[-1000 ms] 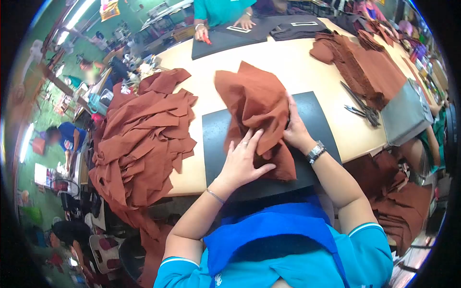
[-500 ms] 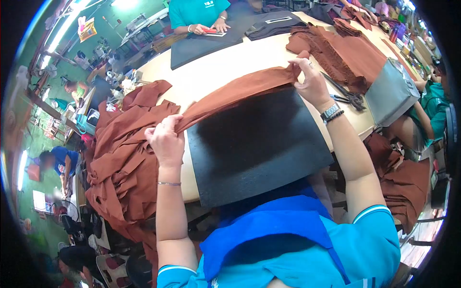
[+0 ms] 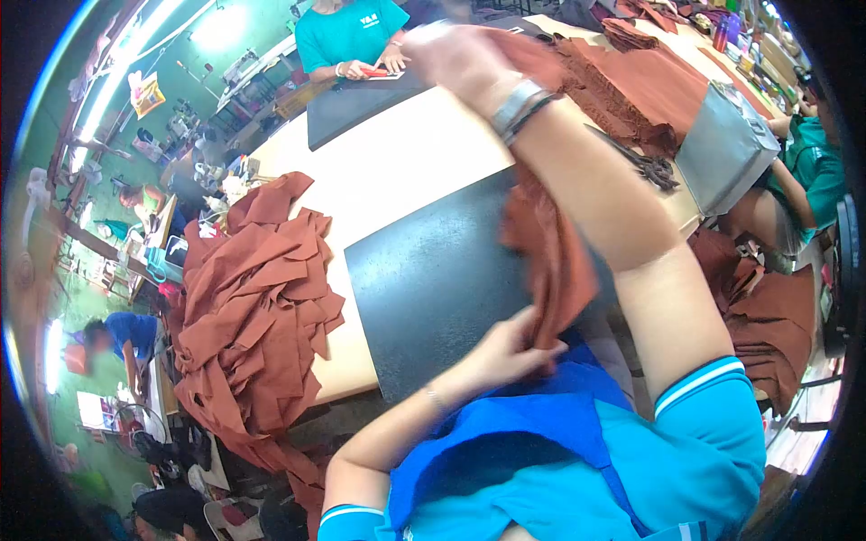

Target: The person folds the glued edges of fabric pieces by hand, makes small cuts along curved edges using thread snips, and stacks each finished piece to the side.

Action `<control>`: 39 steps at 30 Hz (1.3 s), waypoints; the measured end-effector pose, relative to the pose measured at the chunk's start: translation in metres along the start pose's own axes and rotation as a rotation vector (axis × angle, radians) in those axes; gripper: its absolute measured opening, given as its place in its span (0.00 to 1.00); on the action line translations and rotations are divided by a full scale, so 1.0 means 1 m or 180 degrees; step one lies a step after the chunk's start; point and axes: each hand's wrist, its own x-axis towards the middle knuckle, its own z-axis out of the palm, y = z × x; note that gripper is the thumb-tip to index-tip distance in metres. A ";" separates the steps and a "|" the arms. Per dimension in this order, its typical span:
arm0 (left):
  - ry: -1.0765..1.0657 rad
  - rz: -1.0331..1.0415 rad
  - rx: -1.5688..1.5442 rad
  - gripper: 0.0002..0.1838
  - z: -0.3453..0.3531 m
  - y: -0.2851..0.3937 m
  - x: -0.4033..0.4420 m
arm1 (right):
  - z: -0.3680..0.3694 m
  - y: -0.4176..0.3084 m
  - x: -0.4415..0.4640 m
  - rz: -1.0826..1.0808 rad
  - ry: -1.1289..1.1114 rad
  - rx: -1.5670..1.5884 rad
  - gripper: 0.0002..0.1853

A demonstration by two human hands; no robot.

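- Table (image 3: 397, 194): pale top, extending beyond the black mat (image 3: 424, 270) on its far side.
- Co-worker (image 3: 352, 36): teal shirt, across the table, past the mat's far edge.
- Heap of brown cloth (image 3: 257, 334): left of the mat, overhanging the table edge.
- Spread brown cloth (image 3: 654, 77): beyond the mat, to its far right.
- Grey box (image 3: 726, 140): right of the mat, well apart.
- Dark slab (image 3: 361, 113): beyond the mat, near the co-worker.
- Right forearm (image 3: 595, 176): obstructs the view of the mat's far right corner and part of the held piece.
- Brown cloth piece (image 3: 564, 270): bunched, hanging over the mat's right part.
- Right hand (image 3: 460, 63): raised past the mat's far edge, blurred; grip cannot be determined.
- Left hand (image 3: 519, 352): at the mat's near edge, fingers closed on the piece's lower end.
- Dark tools (image 3: 658, 171): right of the mat, near the grey box.
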 end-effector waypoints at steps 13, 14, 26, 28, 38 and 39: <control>0.0493 0.0953 0.1323 0.16 -0.050 0.021 -0.058 | -0.031 -0.079 -0.156 -0.0243 -0.1459 0.2422 0.23; 0.0765 0.1233 0.1600 0.14 -0.065 0.018 -0.056 | -0.037 -0.054 -0.170 0.0210 -0.1391 0.2218 0.21; 0.2202 -0.0495 0.3002 0.47 -0.160 -0.042 0.080 | -0.055 0.111 -0.340 0.1839 -0.2135 -0.0558 0.14; 0.2523 0.0312 0.1702 0.42 -0.161 -0.042 0.076 | -0.054 0.119 -0.351 0.2061 -0.1870 -0.0421 0.14; 0.3470 -0.0248 0.2874 0.32 -0.152 -0.080 -0.081 | -0.080 -0.016 -0.264 0.1928 -0.1498 0.1264 0.23; 0.3411 -0.0374 0.2907 0.30 -0.151 -0.084 -0.083 | -0.077 -0.024 -0.260 0.1832 -0.1783 0.1292 0.22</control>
